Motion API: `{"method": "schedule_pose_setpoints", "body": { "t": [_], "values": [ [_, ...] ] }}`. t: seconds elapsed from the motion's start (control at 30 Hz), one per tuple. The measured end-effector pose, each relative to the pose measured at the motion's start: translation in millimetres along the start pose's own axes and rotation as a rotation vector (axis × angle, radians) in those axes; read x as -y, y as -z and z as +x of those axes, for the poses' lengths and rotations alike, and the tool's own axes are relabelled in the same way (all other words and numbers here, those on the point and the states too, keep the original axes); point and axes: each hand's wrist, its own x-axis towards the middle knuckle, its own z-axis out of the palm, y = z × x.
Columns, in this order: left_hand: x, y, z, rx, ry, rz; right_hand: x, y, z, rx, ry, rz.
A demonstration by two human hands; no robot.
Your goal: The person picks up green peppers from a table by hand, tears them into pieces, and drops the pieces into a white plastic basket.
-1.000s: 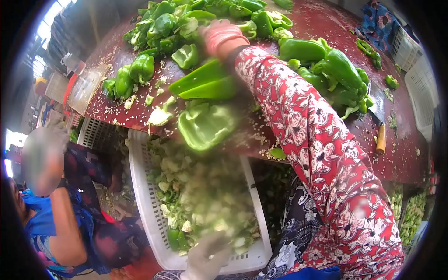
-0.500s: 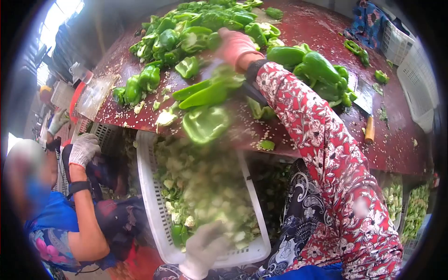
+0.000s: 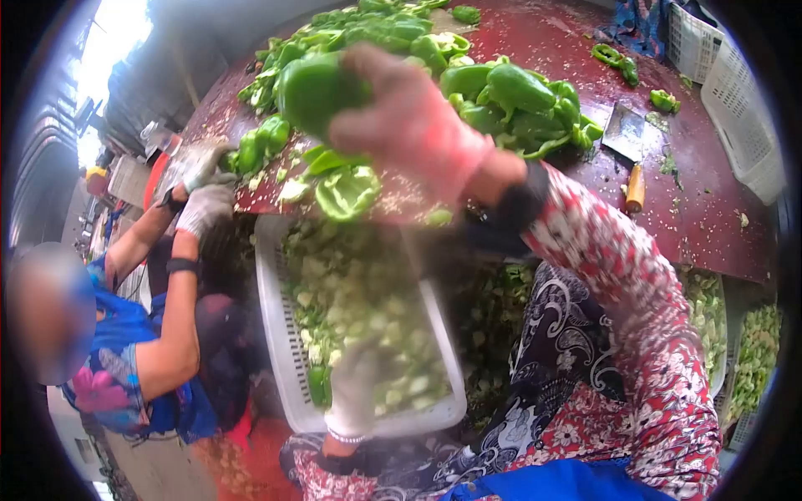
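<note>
My right hand (image 3: 413, 125), in a pinkish-red glove, is closed around a large green bell pepper (image 3: 313, 96). It is raised above the red table, and the pepper is blurred. Below it, an opened bell pepper half (image 3: 349, 194) lies near the table edge with its pale inside showing. My left hand (image 3: 357, 388), in a whitish glove, is over the near end of a white slotted crate (image 3: 274, 317). That crate holds pale green pepper cores and scraps. The left fingers are smeared by motion, so their grip cannot be made out.
Whole green peppers (image 3: 518, 100) are piled right of my right hand. A cleaver (image 3: 624, 134) with a wooden handle lies beyond them. Cut peppers (image 3: 368, 32) are heaped at the back. On the left, a co-worker's gloved hands (image 3: 206, 209) are at the table edge. White baskets (image 3: 739, 125) stand far right.
My right hand has come from the heap toward the camera and now holds a bell pepper. My left hand stays over the crate. The co-worker's hands have moved to the table edge.
</note>
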Motion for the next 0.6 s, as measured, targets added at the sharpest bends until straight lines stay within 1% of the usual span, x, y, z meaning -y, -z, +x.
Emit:
{"method": "schedule_pose_setpoints", "body": {
  "t": [0.03,0.1,0.17,0.2,0.23,0.27,0.3,0.33,0.37,0.43,0.47,0.5,0.57,0.6],
  "values": [
    [14,7,7,0.054,-0.006,-0.162,8,-10,-30,0.053,0.014,0.007],
    [15,8,9,0.106,-0.051,-0.38,5,-20,-87,0.202,0.215,-0.315],
    [9,0,2,0.078,-0.009,-0.672,-13,-40,-137,0.446,0.228,-0.43],
    [33,8,7,0.011,-0.112,-0.477,-9,-47,-157,0.503,0.279,-0.477],
    [32,0,2,-0.05,-0.119,-0.565,-6,-49,-173,0.556,0.326,-0.539],
    [34,1,-2,-0.004,-0.036,-0.747,-5,-48,-184,0.558,0.334,-0.532],
    [28,-2,-7,0.042,0.048,-0.929,-4,-48,-194,0.664,0.42,-0.583],
    [22,-5,-16,0.005,0.055,-0.891,-4,-52,-200,0.769,0.511,-0.637],
    [24,-1,-18,-0.002,0.054,-0.893,-2,-53,-203,0.773,0.513,-0.631],
    [33,8,-14,0.031,0.214,-0.757,3,-50,-210,0.729,0.51,-0.606],
    [34,8,-14,-0.038,0.233,-0.804,-2,-51,-212,0.695,0.496,-0.554],
    [46,13,-9,-0.041,0.226,-0.801,0,-48,-211,0.692,0.504,-0.552],
    [74,34,1,0.068,-0.07,-0.431,8,-41,-205,0.694,0.433,-0.449],
    [41,8,-11,-0.015,0.037,-0.674,11,-37,-202,0.688,0.445,-0.413]
  ]
}}
